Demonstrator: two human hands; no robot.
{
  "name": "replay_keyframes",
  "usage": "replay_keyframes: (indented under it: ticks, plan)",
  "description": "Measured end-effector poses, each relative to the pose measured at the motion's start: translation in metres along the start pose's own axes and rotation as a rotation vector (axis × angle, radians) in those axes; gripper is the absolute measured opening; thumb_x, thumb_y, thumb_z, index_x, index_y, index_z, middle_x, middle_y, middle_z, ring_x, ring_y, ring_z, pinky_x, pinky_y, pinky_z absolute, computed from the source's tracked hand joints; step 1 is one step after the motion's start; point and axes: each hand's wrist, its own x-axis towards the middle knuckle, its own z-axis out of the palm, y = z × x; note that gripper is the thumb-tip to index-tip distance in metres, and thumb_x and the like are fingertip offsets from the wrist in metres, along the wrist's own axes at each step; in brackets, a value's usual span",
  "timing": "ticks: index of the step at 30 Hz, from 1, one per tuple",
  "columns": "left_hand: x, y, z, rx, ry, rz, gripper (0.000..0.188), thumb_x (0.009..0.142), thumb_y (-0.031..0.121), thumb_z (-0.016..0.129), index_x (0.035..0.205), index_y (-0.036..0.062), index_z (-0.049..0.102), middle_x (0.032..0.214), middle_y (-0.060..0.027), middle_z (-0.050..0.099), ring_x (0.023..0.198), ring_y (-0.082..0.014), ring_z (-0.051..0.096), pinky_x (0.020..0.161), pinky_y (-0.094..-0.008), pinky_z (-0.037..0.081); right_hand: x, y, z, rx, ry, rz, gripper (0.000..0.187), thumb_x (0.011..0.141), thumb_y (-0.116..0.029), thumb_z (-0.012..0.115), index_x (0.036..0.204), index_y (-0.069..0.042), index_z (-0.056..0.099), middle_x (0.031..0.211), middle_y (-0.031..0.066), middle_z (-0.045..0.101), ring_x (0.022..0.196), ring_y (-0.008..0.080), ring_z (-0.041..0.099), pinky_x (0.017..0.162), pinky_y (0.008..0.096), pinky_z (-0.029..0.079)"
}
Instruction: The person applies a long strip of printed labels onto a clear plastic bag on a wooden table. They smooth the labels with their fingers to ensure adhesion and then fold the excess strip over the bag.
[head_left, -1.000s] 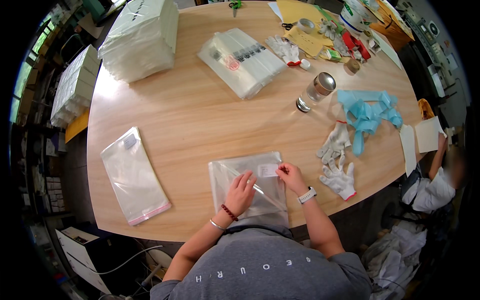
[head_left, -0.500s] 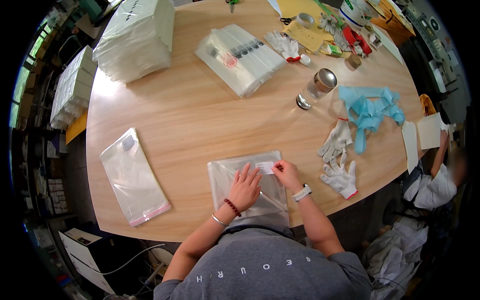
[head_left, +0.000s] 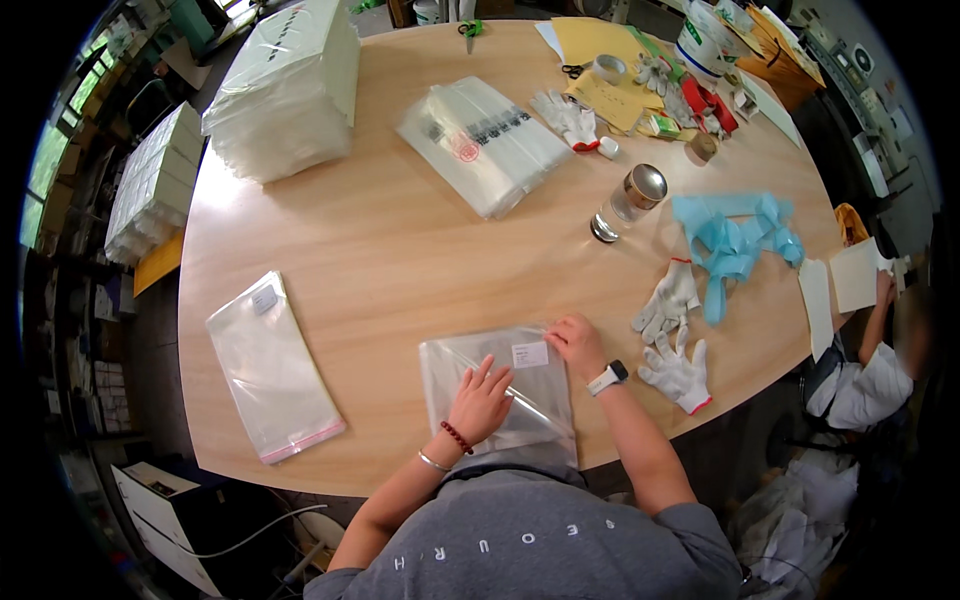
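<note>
Right in front of me, near the table's front edge, lies a clear plastic bag (head_left: pixel 450 368), seemingly a stack of them. A small white label (head_left: pixel 531 355) sits on its upper right part. My left hand (head_left: pixel 482 402) rests on the bag below and left of the label, fingers spread. At the bag's upper right corner is my right hand (head_left: pixel 578 342), its fingers pinched together on the edge beside the label; the fingertips are partly hidden.
To the left lies another stack of clear bags (head_left: pixel 275 370). Printed plastic bags (head_left: pixel 485 145) and a tall wrapped stack (head_left: pixel 285 95) are farther back. A glass bottle (head_left: pixel 628 203), white gloves (head_left: pixel 675 370) and crumpled blue strips (head_left: pixel 735 240) are on the right. A person (head_left: pixel 870 375) sits beyond.
My right hand has moved from the label's right edge up to the bag's corner, uncovering the label. My left hand has drawn slightly down and away from the label.
</note>
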Motion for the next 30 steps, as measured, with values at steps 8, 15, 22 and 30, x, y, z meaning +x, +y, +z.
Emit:
replay_keyframes:
  ticks: [8,15,22,30]
  plan:
    - [-0.03,-0.004,-0.01,-0.068,0.185,0.01,0.028,0.075,0.013,0.057,0.101,0.0054,0.054,0.116,-0.0105,0.048,0.116,-0.0317,0.037,0.092,-0.0446,0.034,-0.012,-0.031,-0.009,-0.21,0.353,-0.302,0.01,0.069,-0.012,0.064,0.079,-0.013,0.064,0.09,0.004,0.055,0.081,0.0226,0.052,0.068,0.0364,0.042]
    - [-0.055,-0.003,-0.006,-0.355,0.333,-0.259,0.031,0.075,0.01,0.059,0.105,0.0031,0.051,0.114,-0.0132,0.047,0.107,-0.0309,0.042,0.088,-0.0361,0.038,-0.039,-0.056,-0.01,0.225,0.202,-0.228,0.01,0.071,-0.012,0.063,0.073,-0.004,0.057,0.081,0.0072,0.058,0.075,0.0251,0.053,0.065,0.0327,0.044]
    - [-0.069,-0.027,0.017,-1.132,0.285,-0.718,0.048,0.08,0.017,0.059,0.12,-0.0009,0.04,0.117,-0.0128,0.045,0.102,-0.0188,0.047,0.081,-0.0275,0.042,-0.089,-0.09,0.035,0.221,-0.16,-0.491,0.02,0.073,-0.02,0.063,0.085,-0.004,0.057,0.102,0.0099,0.056,0.1,0.0278,0.049,0.085,0.0369,0.038]
    - [-0.068,-0.025,0.0,-1.056,0.123,-0.719,0.051,0.079,0.01,0.055,0.122,-0.0062,0.034,0.119,-0.0145,0.045,0.103,-0.0199,0.048,0.081,-0.0289,0.043,-0.117,-0.072,0.016,-0.029,-0.232,-0.362,0.066,0.066,-0.014,0.061,0.126,-0.005,0.034,0.127,0.0196,0.032,0.11,0.0339,0.038,0.094,0.0397,0.032]
